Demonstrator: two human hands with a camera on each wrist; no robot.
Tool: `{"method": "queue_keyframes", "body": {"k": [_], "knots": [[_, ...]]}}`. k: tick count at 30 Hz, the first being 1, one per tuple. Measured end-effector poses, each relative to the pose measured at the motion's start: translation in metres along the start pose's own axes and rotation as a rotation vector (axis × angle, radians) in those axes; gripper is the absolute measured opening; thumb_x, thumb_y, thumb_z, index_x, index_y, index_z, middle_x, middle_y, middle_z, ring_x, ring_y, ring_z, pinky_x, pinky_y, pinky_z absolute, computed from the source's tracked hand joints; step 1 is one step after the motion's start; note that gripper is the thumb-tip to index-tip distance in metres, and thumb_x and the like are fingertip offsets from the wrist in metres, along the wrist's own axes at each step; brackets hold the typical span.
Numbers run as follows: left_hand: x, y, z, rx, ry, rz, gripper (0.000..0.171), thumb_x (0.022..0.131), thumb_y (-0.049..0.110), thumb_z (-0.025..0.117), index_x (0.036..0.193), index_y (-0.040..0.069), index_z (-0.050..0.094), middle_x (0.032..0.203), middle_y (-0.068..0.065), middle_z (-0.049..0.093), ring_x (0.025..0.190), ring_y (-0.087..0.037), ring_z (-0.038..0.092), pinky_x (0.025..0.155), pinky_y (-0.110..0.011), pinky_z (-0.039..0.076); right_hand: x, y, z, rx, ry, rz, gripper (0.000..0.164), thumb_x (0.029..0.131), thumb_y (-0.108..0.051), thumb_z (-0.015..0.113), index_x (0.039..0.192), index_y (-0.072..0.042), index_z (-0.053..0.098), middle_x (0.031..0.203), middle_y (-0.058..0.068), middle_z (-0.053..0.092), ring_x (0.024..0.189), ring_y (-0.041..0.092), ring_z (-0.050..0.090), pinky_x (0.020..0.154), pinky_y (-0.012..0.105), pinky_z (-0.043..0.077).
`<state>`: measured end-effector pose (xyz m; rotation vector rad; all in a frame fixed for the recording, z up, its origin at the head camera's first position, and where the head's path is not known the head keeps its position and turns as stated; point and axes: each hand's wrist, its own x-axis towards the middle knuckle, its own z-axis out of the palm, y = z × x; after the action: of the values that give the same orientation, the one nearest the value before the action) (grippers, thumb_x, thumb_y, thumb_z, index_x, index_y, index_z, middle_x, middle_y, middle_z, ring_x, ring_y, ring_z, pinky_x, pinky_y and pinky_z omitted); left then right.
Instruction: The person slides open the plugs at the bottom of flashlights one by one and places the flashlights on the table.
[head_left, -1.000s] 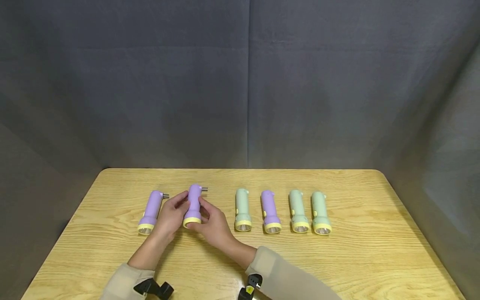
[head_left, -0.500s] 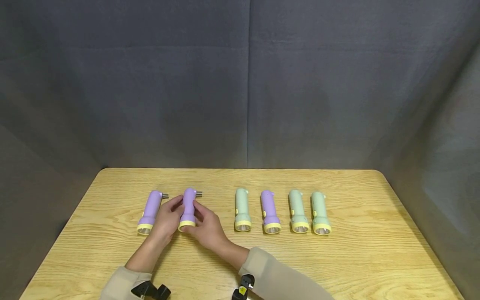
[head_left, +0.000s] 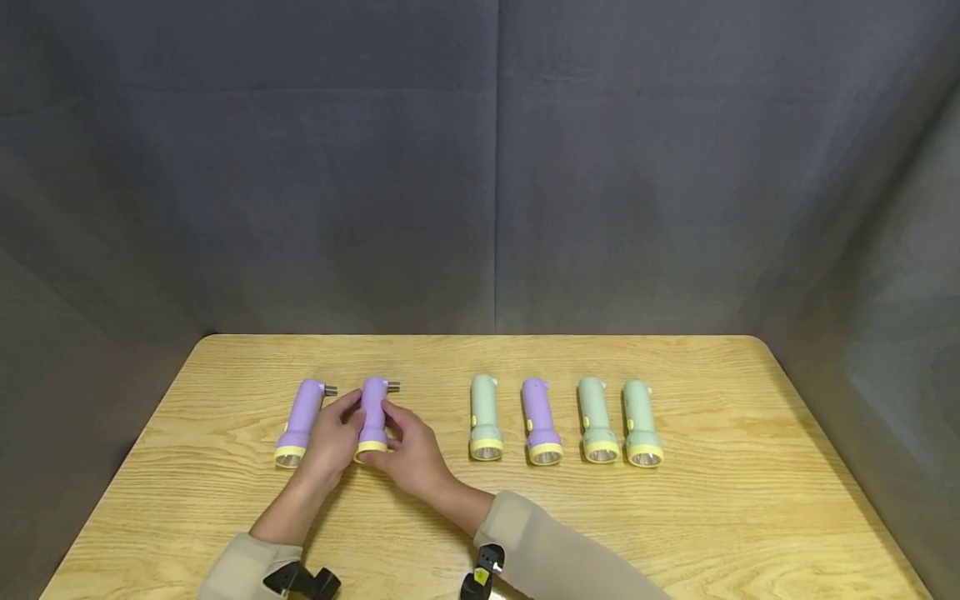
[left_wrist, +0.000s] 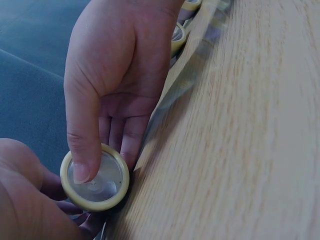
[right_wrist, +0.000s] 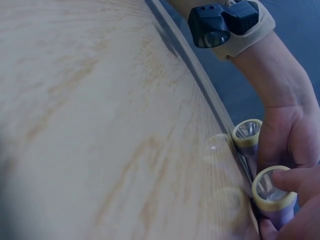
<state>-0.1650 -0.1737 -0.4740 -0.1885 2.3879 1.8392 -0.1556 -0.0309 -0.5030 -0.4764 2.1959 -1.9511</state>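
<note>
A purple flashlight (head_left: 373, 408) with a yellow rim lies on the left part of the table, lens end toward me, metal plug prongs sticking out to the right of its far end. The left hand (head_left: 331, 437) holds its body from the left side. From the right, the right hand (head_left: 417, 454) grips it, thumb across the lens and fingers along the side. In the left wrist view that thumb lies over the clear lens (left_wrist: 102, 187). Just left of the left hand is another purple flashlight (head_left: 304, 408), its prongs also out.
On the right stand apart in a row a green flashlight (head_left: 485, 412), a purple one (head_left: 537, 417), and two more green flashlights (head_left: 595, 417), all lens end toward me. The wooden table (head_left: 712, 517) backs onto a grey curtain (head_left: 375, 167).
Both hands have shifted the held purple flashlight left and slightly toward me, nearer to the leftmost one. In the last half second it moved only a little. The other flashlights stay put.
</note>
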Motion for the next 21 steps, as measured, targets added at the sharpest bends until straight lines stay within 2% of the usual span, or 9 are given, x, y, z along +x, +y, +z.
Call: {"method": "queue_keyframes", "body": {"k": [9, 21], "knots": [[0.0031, 0.0008, 0.0016, 0.050, 0.036, 0.009, 0.048, 0.105, -0.003, 0.038, 0.150, -0.018, 0.030, 0.149, -0.037, 0.040, 0.138, -0.046, 0.040, 0.117, -0.053, 0.034, 0.0015, 0.0008, 0.0002, -0.064, 0.009, -0.024, 0.077, 0.084, 0.003, 0.081, 0.149, 0.010, 0.040, 0.146, 0.026, 0.046, 0.132, 0.034, 0.053, 0.093, 0.019, 0.053], [0.0013, 0.0018, -0.0007, 0.052, 0.024, -0.013, 0.048, 0.106, -0.003, 0.036, 0.151, -0.018, 0.027, 0.150, -0.037, 0.037, 0.139, -0.047, 0.038, 0.117, -0.053, 0.033, 0.0018, 0.0015, 0.0041, -0.105, 0.012, -0.010, 0.077, 0.084, -0.001, 0.082, 0.149, 0.003, 0.041, 0.142, 0.017, 0.048, 0.130, 0.030, 0.053, 0.092, 0.018, 0.053]]}}
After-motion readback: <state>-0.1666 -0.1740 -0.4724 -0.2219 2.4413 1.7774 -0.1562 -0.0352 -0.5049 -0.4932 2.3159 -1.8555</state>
